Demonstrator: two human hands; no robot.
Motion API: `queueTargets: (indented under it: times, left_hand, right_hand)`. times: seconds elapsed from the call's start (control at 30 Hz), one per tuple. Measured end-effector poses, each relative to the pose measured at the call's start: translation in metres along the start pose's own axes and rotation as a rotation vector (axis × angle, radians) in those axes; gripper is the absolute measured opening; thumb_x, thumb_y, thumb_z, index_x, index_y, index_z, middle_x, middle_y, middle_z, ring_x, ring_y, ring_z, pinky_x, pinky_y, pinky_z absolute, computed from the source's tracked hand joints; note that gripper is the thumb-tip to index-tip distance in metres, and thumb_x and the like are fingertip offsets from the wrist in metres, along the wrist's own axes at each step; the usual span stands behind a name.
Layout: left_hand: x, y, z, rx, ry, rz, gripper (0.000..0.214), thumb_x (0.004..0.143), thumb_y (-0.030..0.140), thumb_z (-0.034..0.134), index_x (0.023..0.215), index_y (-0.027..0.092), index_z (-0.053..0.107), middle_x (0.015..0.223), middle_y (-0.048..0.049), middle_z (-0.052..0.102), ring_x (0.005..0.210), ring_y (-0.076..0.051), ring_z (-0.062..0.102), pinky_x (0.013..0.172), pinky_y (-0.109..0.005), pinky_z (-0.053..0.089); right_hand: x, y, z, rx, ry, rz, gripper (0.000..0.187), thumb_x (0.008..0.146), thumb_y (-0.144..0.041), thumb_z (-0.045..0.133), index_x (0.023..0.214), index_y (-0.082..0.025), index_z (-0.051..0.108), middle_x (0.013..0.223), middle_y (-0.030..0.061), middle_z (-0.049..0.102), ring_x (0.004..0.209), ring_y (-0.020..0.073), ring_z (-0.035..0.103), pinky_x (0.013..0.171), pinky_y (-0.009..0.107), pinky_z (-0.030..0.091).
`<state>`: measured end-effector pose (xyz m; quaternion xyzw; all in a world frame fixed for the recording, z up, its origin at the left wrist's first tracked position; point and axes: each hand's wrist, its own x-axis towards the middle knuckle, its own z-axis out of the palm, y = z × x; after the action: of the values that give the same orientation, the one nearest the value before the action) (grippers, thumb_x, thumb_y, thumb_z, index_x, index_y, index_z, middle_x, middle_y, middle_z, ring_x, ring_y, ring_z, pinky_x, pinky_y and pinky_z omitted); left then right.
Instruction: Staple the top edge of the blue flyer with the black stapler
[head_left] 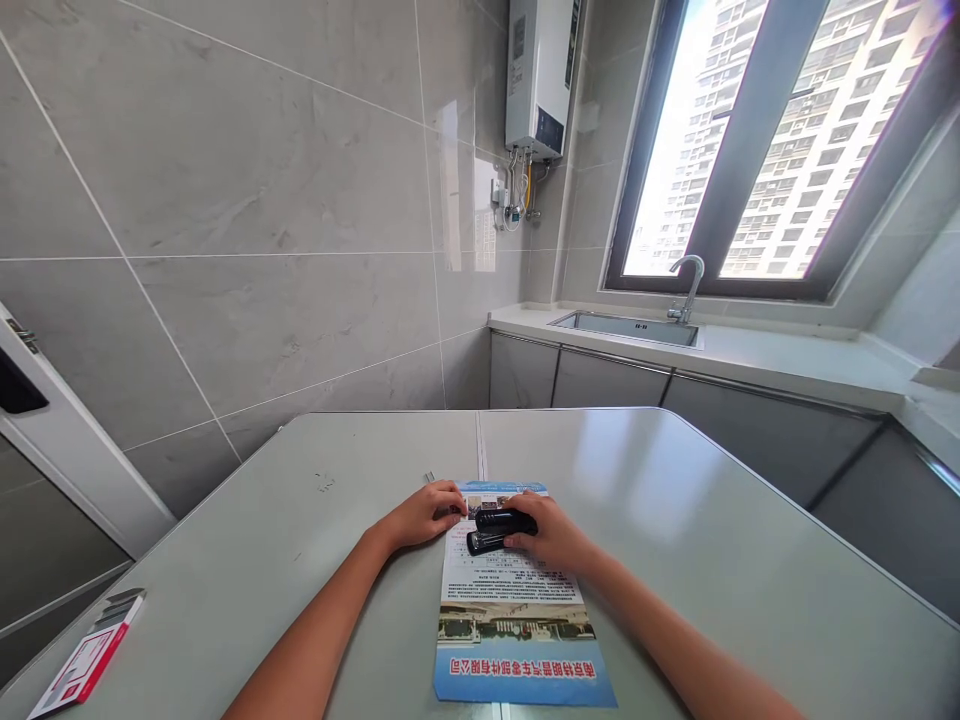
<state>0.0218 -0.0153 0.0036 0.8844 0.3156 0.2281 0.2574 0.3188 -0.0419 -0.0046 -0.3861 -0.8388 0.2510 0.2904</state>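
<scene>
A printed leaflet (517, 585) lies on the table, its large red lettering upside down from where I look. My right hand (553, 535) is wrapped round the back of a black stapler (491, 522), which rests over the upper part of the sheet. The stapler's jaws point left and stand apart, with no paper visible between them. At the leaflet's upper left edge, my left hand (429, 513) has its fingers curled in and the thumb close beneath them, pinching the margin. Part of the leaflet is covered by the stapler and my right hand.
Loose staples (325, 482) lie scattered on the pale table (375, 450), and a small metallic strip (429, 477) sits behind my left hand. A red and white box (90, 655) is at the table's left edge. Beyond are a counter with a sink (630, 328) and a window.
</scene>
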Motion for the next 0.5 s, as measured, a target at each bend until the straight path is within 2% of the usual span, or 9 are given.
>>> queueTargets:
  times: [0.1,0.17,0.23,0.3,0.37,0.5]
  left_hand:
    - [0.0,-0.001,-0.001,-0.011,-0.005,-0.012,0.018,0.098,0.024,0.059,0.107,0.023,0.075,0.113,-0.0081,0.066,0.102,-0.02,0.062,0.092,-0.032,0.047]
    - [0.0,-0.001,-0.001,-0.019,-0.007,-0.019,0.018,0.098,0.025,0.059,0.107,0.023,0.075,0.113,-0.0081,0.066,0.102,-0.021,0.062,0.092,-0.032,0.047]
    - [0.0,-0.001,-0.001,-0.027,-0.01,-0.029,0.019,0.098,0.026,0.059,0.108,0.023,0.075,0.113,-0.0081,0.065,0.102,-0.021,0.062,0.092,-0.032,0.047]
    - [-0.001,-0.002,-0.001,-0.03,-0.015,-0.045,0.019,0.098,0.027,0.06,0.107,0.022,0.075,0.111,-0.0078,0.064,0.099,-0.02,0.062,0.089,-0.031,0.047]
    - [-0.001,-0.003,0.0,-0.034,-0.024,-0.066,0.019,0.098,0.027,0.06,0.107,0.022,0.075,0.109,-0.0072,0.063,0.094,-0.019,0.061,0.085,-0.03,0.047]
    - [-0.001,-0.007,0.002,-0.065,-0.028,-0.095,0.017,0.097,0.028,0.06,0.105,0.021,0.074,0.108,-0.0064,0.063,0.088,-0.017,0.06,0.081,-0.029,0.047]
  right_hand:
    - [0.002,0.0,-0.013,0.016,0.067,-0.011,0.033,0.086,-0.039,0.076,0.115,-0.024,0.072,0.103,0.0061,0.073,0.095,0.0235,0.063,0.085,0.035,0.047]
    - [0.002,0.002,-0.025,0.011,0.13,-0.022,0.024,0.096,-0.043,0.063,0.097,-0.022,0.075,0.087,0.0044,0.07,0.081,0.0192,0.06,0.074,0.031,0.044]
    - [0.002,0.007,-0.037,-0.012,0.157,-0.03,0.044,0.102,-0.044,0.051,0.072,-0.02,0.07,0.069,0.0019,0.061,0.066,0.0149,0.051,0.065,0.028,0.038]
    - [0.001,0.013,-0.045,-0.027,0.14,-0.037,0.055,0.102,-0.045,0.049,0.056,-0.018,0.06,0.059,-0.0002,0.052,0.057,0.0123,0.041,0.06,0.028,0.032]
    - [0.0,0.018,-0.048,-0.018,0.092,-0.042,0.056,0.099,-0.047,0.051,0.052,-0.018,0.056,0.056,-0.0007,0.049,0.056,0.0116,0.038,0.058,0.028,0.03]
    - [-0.001,0.021,-0.047,0.018,0.041,-0.012,0.052,0.095,-0.049,0.054,0.055,-0.017,0.059,0.055,-0.0007,0.048,0.056,0.0116,0.038,0.056,0.027,0.03]
